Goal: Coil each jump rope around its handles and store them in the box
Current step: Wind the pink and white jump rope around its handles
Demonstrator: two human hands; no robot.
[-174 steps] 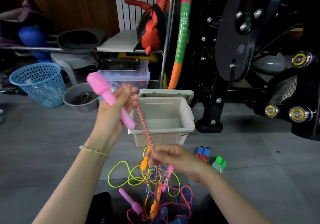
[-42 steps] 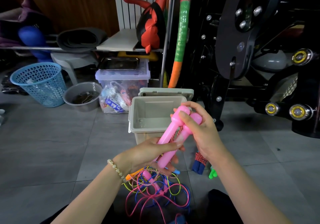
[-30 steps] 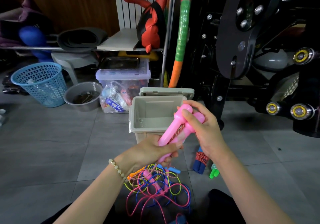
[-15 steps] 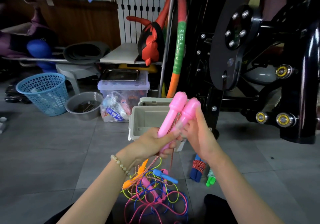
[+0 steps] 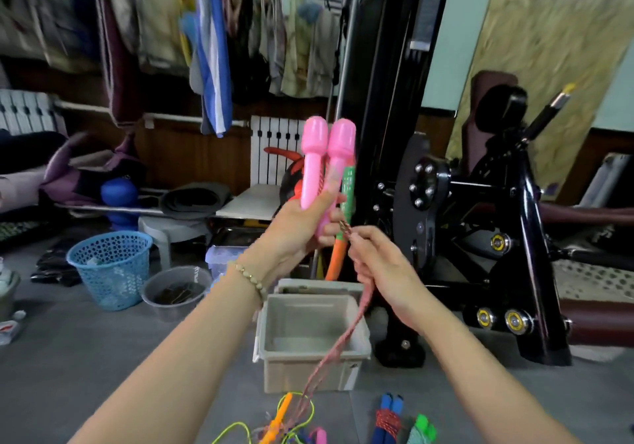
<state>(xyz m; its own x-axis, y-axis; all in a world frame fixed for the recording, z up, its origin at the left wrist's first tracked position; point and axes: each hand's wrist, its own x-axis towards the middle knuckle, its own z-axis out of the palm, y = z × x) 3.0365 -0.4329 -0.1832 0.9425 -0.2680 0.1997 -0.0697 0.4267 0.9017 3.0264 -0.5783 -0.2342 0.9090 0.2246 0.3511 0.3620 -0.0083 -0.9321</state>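
My left hand (image 5: pixel 298 227) grips two pink jump-rope handles (image 5: pixel 326 162) side by side, held upright at head height. My right hand (image 5: pixel 380 265) pinches their red-and-white braided rope (image 5: pixel 338 344) just below the handles; the rope hangs down to the floor. The beige box (image 5: pixel 310 363) stands open on the floor beneath my hands, with nothing visible inside it. A tangle of coloured ropes (image 5: pixel 284 423) lies at the bottom edge. Beside it are a coiled blue-handled rope (image 5: pixel 387 421) and a coiled green-handled rope (image 5: pixel 422 430).
A black exercise machine (image 5: pixel 480 220) fills the right side. A blue mesh basket (image 5: pixel 111 267) and a grey bowl (image 5: pixel 176 291) sit on the floor at left. A clear lidded bin (image 5: pixel 223 254), shelf clutter and hanging clothes lie behind the box.
Both hands have lifted the pink handles high above the box. My right hand has left the handles and now pinches the rope below them. The camera has tilted upward.
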